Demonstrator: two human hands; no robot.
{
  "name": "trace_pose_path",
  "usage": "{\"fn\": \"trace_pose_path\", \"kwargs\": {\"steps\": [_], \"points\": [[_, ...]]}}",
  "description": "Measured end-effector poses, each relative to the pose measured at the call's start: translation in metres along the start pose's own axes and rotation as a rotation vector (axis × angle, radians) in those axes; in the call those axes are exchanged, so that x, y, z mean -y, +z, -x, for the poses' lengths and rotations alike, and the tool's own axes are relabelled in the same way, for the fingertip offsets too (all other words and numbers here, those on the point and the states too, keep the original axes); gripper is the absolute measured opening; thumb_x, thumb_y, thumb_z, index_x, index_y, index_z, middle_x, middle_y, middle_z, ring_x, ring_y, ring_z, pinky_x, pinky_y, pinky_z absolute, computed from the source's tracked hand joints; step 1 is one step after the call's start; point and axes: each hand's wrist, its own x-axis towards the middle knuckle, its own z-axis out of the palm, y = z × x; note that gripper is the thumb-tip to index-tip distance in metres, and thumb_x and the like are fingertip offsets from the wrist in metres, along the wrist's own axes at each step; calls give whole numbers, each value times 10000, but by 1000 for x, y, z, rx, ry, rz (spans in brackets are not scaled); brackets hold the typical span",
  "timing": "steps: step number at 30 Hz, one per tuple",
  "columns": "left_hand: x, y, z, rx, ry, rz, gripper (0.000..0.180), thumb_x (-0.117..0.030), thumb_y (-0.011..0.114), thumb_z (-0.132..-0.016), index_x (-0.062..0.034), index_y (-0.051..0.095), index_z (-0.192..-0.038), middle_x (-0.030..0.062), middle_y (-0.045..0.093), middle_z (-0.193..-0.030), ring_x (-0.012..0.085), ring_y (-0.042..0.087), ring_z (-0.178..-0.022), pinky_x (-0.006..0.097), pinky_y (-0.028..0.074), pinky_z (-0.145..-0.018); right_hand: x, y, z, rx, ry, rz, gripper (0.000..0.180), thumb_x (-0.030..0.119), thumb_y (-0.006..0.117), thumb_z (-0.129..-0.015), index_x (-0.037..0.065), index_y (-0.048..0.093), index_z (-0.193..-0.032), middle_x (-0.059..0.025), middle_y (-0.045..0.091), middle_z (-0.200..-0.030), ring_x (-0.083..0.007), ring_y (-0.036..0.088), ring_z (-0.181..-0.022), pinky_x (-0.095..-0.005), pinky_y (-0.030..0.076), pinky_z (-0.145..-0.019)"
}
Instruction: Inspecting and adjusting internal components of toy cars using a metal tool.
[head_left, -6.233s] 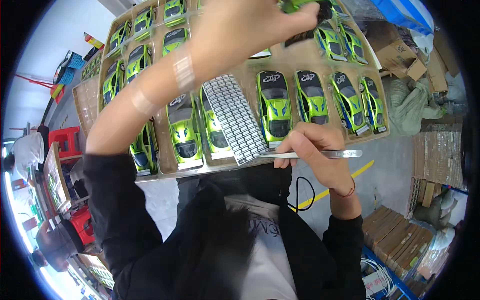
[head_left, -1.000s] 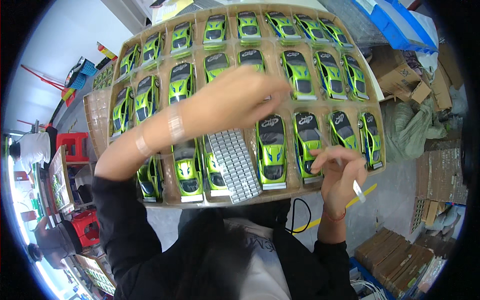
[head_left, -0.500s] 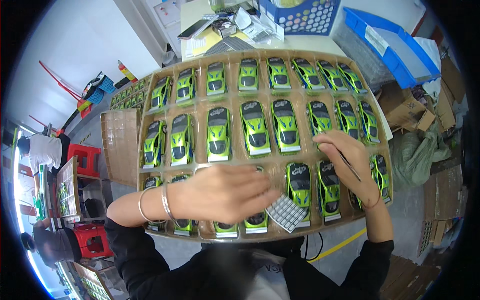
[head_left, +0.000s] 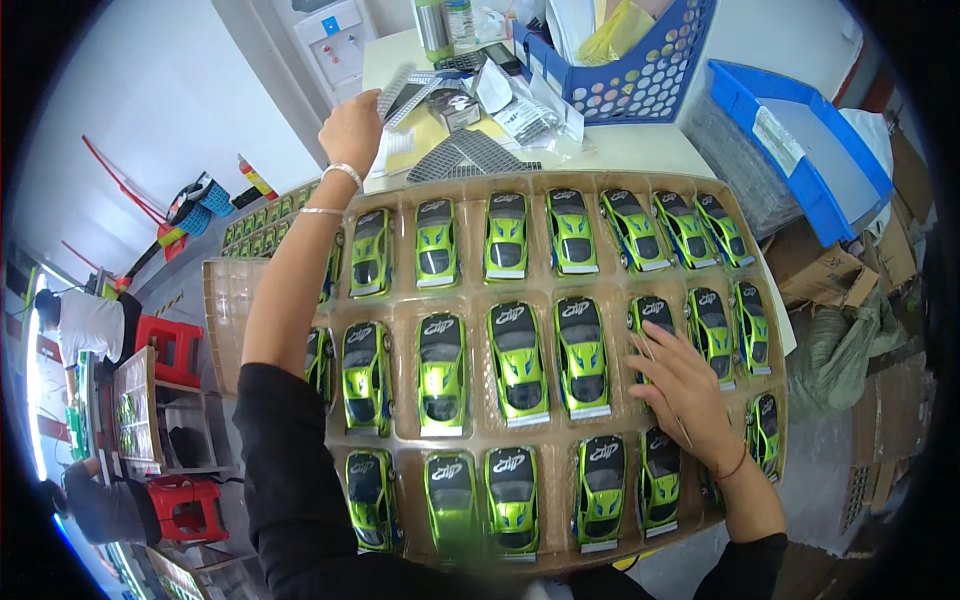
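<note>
A brown plastic tray holds several green and black toy cars in rows. My left hand reaches past the tray's far edge to the white table and grips a grey sticker sheet. More sticker sheets lie there beside it. My right hand rests on the cars at the tray's right side, with thin tweezers held along its fingers.
A blue perforated basket and a blue bin stand at the back right, and bottles behind the sheets. Cardboard boxes lie to the right. Red stools and another person are on the left.
My left hand has lifted the sticker sheet off the tray's near side and carried it far forward to the table. My right hand has dropped onto the cars with the tweezers.
</note>
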Motion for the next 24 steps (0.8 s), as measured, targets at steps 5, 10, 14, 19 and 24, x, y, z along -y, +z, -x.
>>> {"fn": "trace_pose_path", "kwargs": {"steps": [5, 10, 14, 19, 24], "points": [[-9, 61, -33, -5, 45, -234, 270, -257, 594, -937, -179, 721, -1162, 160, 744, -922, 375, 727, -850, 490, 579, -746, -3, -1, -4, 26, 10, -24, 307, 220, 753, -850, 63, 687, -1105, -125, 660, -1269, -342, 556, -1298, -565, 433, -1056], [-34, 62, -17, 13, 143, 19, 283, -333, 612, -936, -187, 727, -1149, 149, 744, -920, 378, 716, -847, 490, 566, -756, -5, -1, -5, 25, 9, -45, 300, 225, 755, -848, 66, 685, -1092, -123, 660, -1268, -340, 557, -1294, -562, 438, -1050], [-53, 28, 20, 115, 302, 103, 221, -314, 643, -901, -176, 764, -1024, 161, 735, -871, 363, 713, -809, 467, 570, -727, -7, -1, -2, 9, -1, -43, 300, 231, 751, -854, 66, 683, -1096, -121, 657, -1270, -341, 556, -1292, -560, 439, -1045], [-77, 25, 33, 492, 234, 54, 342, -446, 723, -825, -116, 795, -874, 181, 741, -867, 355, 727, -798, 455, 578, -714, -8, 3, 3, -24, -15, -43, 292, 236, 745, -866, 61, 683, -1091, -120, 656, -1272, -339, 557, -1288, -556, 446, -1037], [-66, 85, 16, 509, 145, 12, 923, -754, 778, -615, 46, 735, -1073, 203, 728, -1117, 324, 693, -1065, 423, 498, -971, -8, 5, 3, -41, -18, -36, 266, 236, 725, -887, 61, 688, -1084, -125, 658, -1264, -330, 562, -1281, -546, 448, -1047]]}}
